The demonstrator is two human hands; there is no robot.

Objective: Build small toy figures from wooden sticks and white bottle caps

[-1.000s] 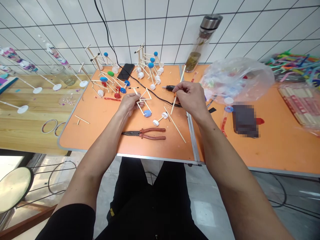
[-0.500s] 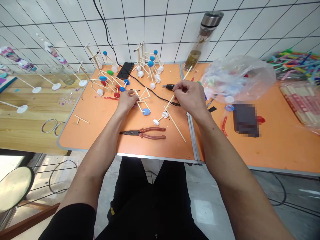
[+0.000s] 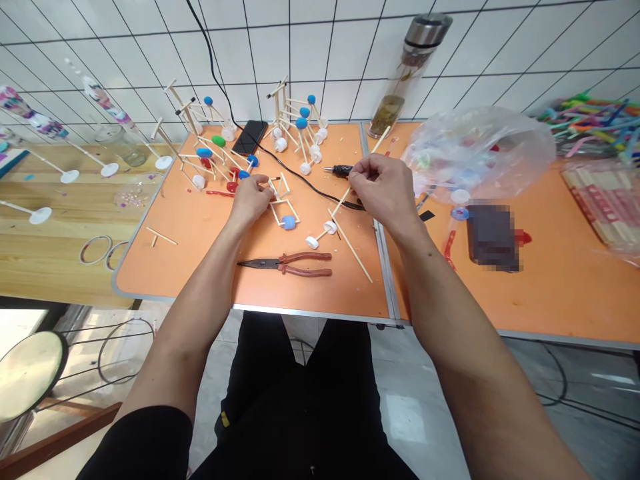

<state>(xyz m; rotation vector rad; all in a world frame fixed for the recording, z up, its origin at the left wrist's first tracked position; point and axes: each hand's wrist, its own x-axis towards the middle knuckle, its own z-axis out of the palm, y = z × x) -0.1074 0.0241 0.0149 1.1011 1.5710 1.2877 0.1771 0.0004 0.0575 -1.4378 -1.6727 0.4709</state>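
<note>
My left hand (image 3: 251,197) is closed on a small frame of thin wooden sticks (image 3: 281,197) with a blue cap (image 3: 289,222) at its lower end, held just above the orange table (image 3: 200,240). My right hand (image 3: 383,187) pinches a long wooden stick (image 3: 361,167) that slants from upper right to lower left. Its lower tip points toward the frame. A black glue gun (image 3: 341,172) lies just behind my right hand, its cord running off to the left.
Red-handled pliers (image 3: 290,265) lie near the front edge. Two white caps on a stick (image 3: 320,235) and a loose stick (image 3: 353,245) lie between my hands. Finished stick models (image 3: 300,133), a phone (image 3: 250,137), a bottle (image 3: 407,73) and a plastic bag (image 3: 475,157) stand behind.
My right hand has tilted its stick from nearly upright to a slant, tip toward the frame. My left hand has turned the stick frame and shifted it slightly left.
</note>
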